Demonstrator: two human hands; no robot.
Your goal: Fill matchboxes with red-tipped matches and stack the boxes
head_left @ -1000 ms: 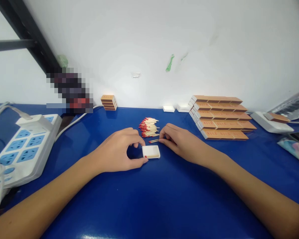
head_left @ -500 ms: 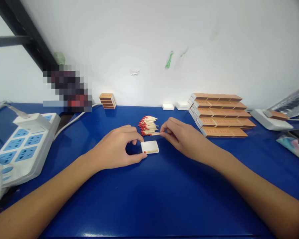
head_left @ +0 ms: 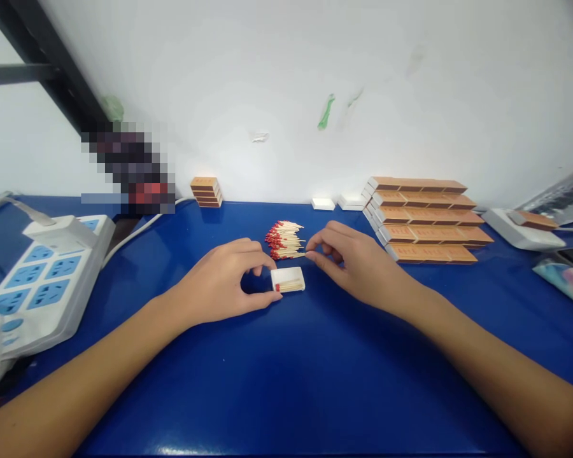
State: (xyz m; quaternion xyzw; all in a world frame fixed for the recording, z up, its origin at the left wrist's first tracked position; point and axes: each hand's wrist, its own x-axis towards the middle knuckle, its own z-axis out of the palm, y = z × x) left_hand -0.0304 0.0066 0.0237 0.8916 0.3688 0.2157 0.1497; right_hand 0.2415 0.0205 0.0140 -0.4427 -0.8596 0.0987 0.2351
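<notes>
A small white matchbox tray lies on the blue table, a few red-headed matches along its near side. My left hand grips the tray's left end between thumb and fingers. Just behind the tray is a loose pile of matches, red heads to the left and bare sticks to the right. At the pile's near right edge, my right hand has thumb and forefinger pinched on the stick end of a match. Its other fingers are curled.
Orange matchboxes are stacked at the back right, beside white trays. A smaller matchbox stack stands at the back left. To the left is a power strip with cables. A white device and a colourful pouch are at right.
More matches now show inside the tray than before. My left hand keeps its grip on the tray, and my right hand has barely moved at the pile.
</notes>
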